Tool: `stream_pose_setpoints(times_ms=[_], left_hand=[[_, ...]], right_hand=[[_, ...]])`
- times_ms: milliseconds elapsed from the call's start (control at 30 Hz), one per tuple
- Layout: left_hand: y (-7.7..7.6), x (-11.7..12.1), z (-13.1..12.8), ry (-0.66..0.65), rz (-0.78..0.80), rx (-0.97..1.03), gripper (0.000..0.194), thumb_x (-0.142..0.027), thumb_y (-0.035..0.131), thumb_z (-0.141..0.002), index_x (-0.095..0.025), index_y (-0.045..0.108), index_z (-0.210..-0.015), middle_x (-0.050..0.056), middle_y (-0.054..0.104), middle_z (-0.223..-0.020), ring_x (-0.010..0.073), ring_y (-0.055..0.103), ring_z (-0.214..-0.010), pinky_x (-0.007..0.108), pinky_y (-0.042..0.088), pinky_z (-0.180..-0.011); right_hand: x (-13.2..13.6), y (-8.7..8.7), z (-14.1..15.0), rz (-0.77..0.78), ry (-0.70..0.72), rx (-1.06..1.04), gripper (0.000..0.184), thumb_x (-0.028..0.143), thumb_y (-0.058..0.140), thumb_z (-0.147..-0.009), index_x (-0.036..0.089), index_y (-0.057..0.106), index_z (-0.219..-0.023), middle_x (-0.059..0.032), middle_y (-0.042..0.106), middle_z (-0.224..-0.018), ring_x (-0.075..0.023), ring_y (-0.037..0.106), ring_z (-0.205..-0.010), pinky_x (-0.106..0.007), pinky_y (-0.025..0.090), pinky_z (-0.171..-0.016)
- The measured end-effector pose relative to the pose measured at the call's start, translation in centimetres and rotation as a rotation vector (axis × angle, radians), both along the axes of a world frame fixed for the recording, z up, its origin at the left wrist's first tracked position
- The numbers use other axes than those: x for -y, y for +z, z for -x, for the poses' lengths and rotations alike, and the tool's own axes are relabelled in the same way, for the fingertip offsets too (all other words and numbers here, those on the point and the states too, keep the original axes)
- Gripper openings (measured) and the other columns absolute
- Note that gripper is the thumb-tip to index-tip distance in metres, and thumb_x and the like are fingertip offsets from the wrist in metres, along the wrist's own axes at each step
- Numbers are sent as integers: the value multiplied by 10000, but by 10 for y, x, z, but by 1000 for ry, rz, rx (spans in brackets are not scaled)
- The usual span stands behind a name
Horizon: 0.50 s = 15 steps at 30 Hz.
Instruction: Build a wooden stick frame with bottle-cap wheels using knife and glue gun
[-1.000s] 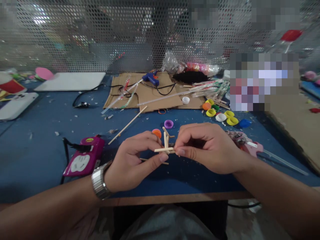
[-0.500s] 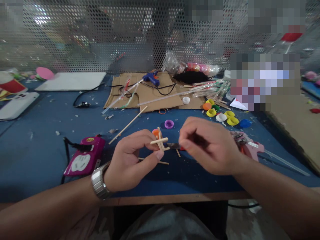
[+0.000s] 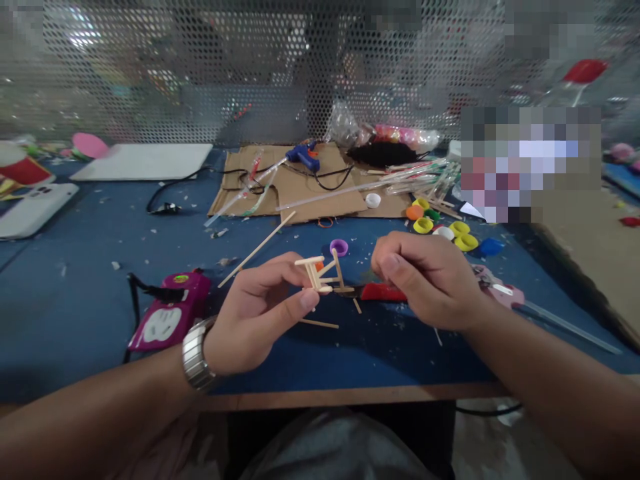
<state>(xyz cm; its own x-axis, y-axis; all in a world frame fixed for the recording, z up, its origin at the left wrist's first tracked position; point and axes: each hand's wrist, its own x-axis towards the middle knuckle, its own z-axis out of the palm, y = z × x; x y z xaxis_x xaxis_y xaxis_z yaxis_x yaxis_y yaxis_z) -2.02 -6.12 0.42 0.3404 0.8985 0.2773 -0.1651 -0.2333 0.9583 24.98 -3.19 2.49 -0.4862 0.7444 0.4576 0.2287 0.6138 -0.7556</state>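
My left hand [image 3: 260, 307], with a metal-banded watch [image 3: 198, 353] on its wrist, pinches a small frame of joined wooden sticks [image 3: 315, 275] between thumb and fingers. The frame is tilted, its far end standing free of the fingers. To the right, apart from the frame, my right hand [image 3: 425, 277] is closed with the thumb against curled fingers; whether anything is inside is hidden. Below and behind that hand lies a red-handled cutting tool [image 3: 383, 292], partly covered. Just beyond the frame sits a purple bottle cap [image 3: 339, 247]; an orange cap [image 3: 319, 265] shows through the sticks.
A magenta box with a black cord [image 3: 173, 310] lies left, near a loose stick [image 3: 257, 249]. Behind are cardboard [image 3: 320, 193], a blue glue gun [image 3: 303, 157] and several bottle caps [image 3: 459, 229]. A pink glue gun [image 3: 503, 293] lies right, beside a cardboard edge [image 3: 585, 267].
The stick frame has turned in my left hand, so more of its open sides show. My right hand has moved slightly right, uncovering the red handle.
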Motion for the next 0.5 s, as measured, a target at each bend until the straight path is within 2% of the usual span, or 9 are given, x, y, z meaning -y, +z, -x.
stream_pose_setpoints(times_ms=[133, 233, 333, 400, 500], left_hand=[[-3, 0, 1, 2, 5, 18, 115, -292, 838, -1024, -220, 852, -936, 36, 662, -888, 165, 613, -850, 323, 498, -810], [-2, 0, 0, 9, -4, 26, 106, -278, 844, -1016, -223, 846, -925, 39, 678, -890, 167, 629, -852, 325, 519, -832], [1, -1, -2, 29, -10, -19, 136, -289, 863, -996, -218, 824, -888, 47, 699, -885, 176, 640, -822, 333, 535, -798], [5, -1, -4, 48, -16, -80, 190, -315, 879, -981, -212, 801, -842, 55, 710, -877, 188, 648, -810, 342, 545, -775], [8, -2, -5, 53, -47, -170, 218, -364, 864, -993, -208, 817, -849, 67, 726, -869, 199, 656, -805, 350, 564, -768]], right_hand=[[-1, 3, 3, -50, -34, 13, 251, 308, 668, -1115, 227, 646, -878, 62, 615, -697, -87, 512, -574, -246, 408, -547], [0, 1, 5, -63, -101, -4, 57, 238, 742, -1048, 231, 688, -1062, 60, 623, -753, -100, 551, -597, -233, 450, -551], [1, -1, 7, -127, -138, -19, 200, 180, 762, -1011, 224, 713, -1200, 56, 617, -795, -103, 570, -619, -228, 474, -562], [2, 0, 7, -206, -69, 18, 213, 169, 765, -1016, 215, 756, -1223, 46, 660, -803, -100, 583, -624, -230, 498, -588], [4, 2, 7, -292, 82, 60, 276, 159, 731, -1061, 227, 790, -1322, 4, 774, -881, -118, 682, -727, -243, 568, -689]])
